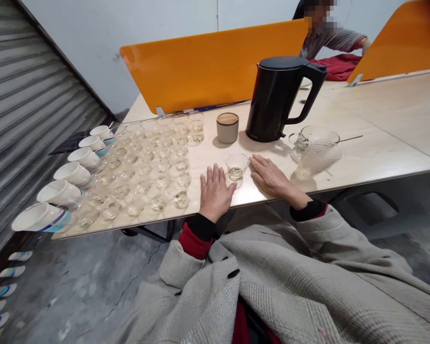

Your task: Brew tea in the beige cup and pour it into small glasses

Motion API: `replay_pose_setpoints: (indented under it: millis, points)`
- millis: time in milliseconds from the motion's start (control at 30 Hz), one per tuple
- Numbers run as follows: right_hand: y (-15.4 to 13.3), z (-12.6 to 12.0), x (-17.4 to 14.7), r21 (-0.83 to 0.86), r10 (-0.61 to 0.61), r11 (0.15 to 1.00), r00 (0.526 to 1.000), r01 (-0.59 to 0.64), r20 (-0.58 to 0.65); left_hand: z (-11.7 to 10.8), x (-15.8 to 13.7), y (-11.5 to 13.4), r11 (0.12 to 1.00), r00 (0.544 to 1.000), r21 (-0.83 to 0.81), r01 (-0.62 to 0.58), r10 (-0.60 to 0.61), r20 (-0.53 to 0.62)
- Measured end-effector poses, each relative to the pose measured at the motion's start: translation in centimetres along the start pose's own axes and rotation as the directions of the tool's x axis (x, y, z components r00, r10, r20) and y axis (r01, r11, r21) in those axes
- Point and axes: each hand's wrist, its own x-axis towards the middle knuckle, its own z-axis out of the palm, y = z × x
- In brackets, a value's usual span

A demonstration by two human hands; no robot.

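Note:
My left hand (215, 193) lies flat on the table, palm down, fingers stretched away from me. To its right stands a small clear plastic cup (237, 167) with a little liquid and dark bits like tea leaves at the bottom. My right hand (270, 177) rests on the tabletop on the cup's other side, fingers extended, their tips close to its rim; whether they touch it I cannot tell. Beyond the cup are a grey canister with a wooden lid (227, 128) and a black electric kettle (281, 100).
Rows of clear cups (143, 167) fill the table's left part, with several paper cups (73, 174) along the left edge. Right of my right hand are a glass cup (317, 136) with a thin stick and a stack of clear cups (317, 158). A person sits behind the orange divider (215, 67).

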Motion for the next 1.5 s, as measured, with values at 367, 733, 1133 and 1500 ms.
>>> replay_pose_setpoints:
  millis: [367, 733, 1133, 1500]
  points:
    - [-1.3, -0.1, 0.4, -0.133, 0.034, 0.991, 0.989, -0.014, 0.146, 0.0, 1.2, 0.3, 1.0, 0.999, 0.026, 0.017, -0.018, 0.044]
    - [-1.5, 0.0, 0.5, -0.152, 0.06, 0.988, 0.987, -0.036, 0.151, 0.3, 1.3, -0.1, 0.999, 0.999, 0.037, -0.009, 0.007, 0.042]
    - [-1.5, 0.0, 0.5, -0.157, 0.067, 0.987, 0.983, -0.041, 0.17, 0.3, 1.3, -0.1, 1.0, 0.999, 0.027, -0.006, 0.005, 0.042]
    - [-1.4, 0.2, 0.4, -0.183, 0.059, 0.983, 0.985, -0.029, 0.162, 0.2, 1.3, -0.1, 0.999, 0.998, 0.043, -0.001, -0.001, 0.064]
